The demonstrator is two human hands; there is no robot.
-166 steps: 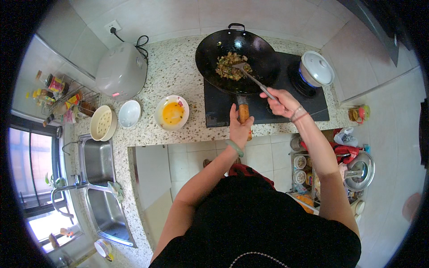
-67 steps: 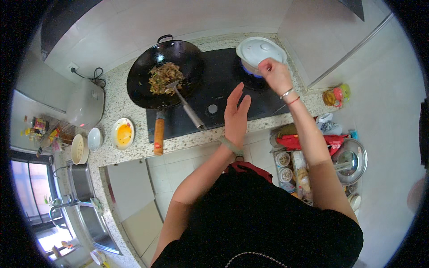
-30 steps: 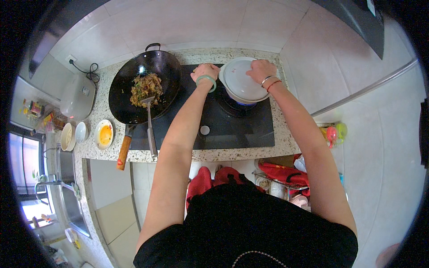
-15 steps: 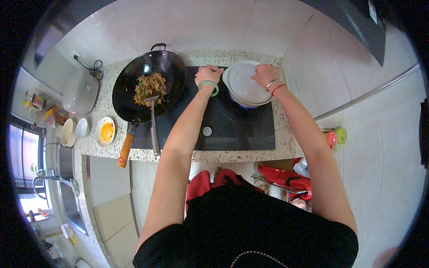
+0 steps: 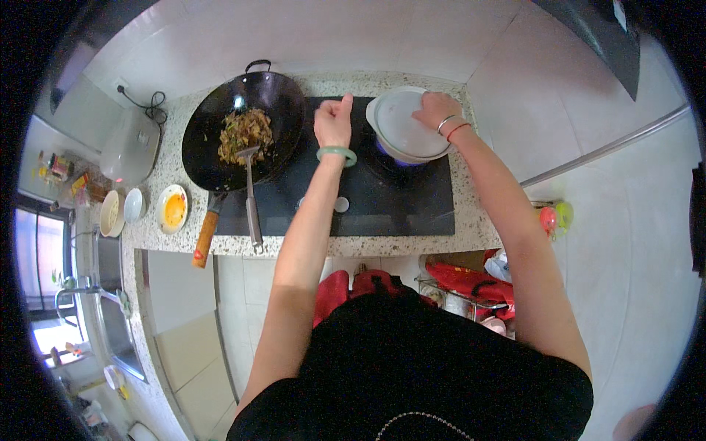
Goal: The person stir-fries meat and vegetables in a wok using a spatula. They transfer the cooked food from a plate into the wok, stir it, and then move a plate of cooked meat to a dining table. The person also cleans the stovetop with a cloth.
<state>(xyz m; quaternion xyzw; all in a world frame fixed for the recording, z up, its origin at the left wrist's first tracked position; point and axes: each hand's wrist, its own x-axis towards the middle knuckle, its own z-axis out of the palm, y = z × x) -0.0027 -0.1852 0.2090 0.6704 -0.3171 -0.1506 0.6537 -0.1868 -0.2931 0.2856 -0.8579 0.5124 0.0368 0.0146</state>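
My right hand [image 5: 439, 110] is closed on the lid [image 5: 403, 131] of a white pot [image 5: 419, 157] on the right side of the black cooktop. Its fingertips rest near the lid's middle, and whatever they grip there is hidden. Left of the pot, my left hand [image 5: 333, 123] hovers above the cooktop with its fingers curled and the thumb pointing up and away. The inside of that hand cannot be seen. To its left sits a dark wok [image 5: 202, 140] with cooked, browned food [image 5: 246, 134] in it. A metal spatula [image 5: 251, 202] leans in the wok, handle toward me.
The wok's wooden handle [image 5: 205, 239] sticks out over the counter's front edge. A plate with orange liquid [image 5: 173, 209], two bowls and a grey appliance [image 5: 132, 151] stand to the left. Blue-violet light shows beneath the pot. Red bags [image 5: 471, 283] lie below the counter.
My left hand has turned, and its thumb now sticks up away from the curled fingers. My right hand stays on the lid. The whole view has shifted slightly.
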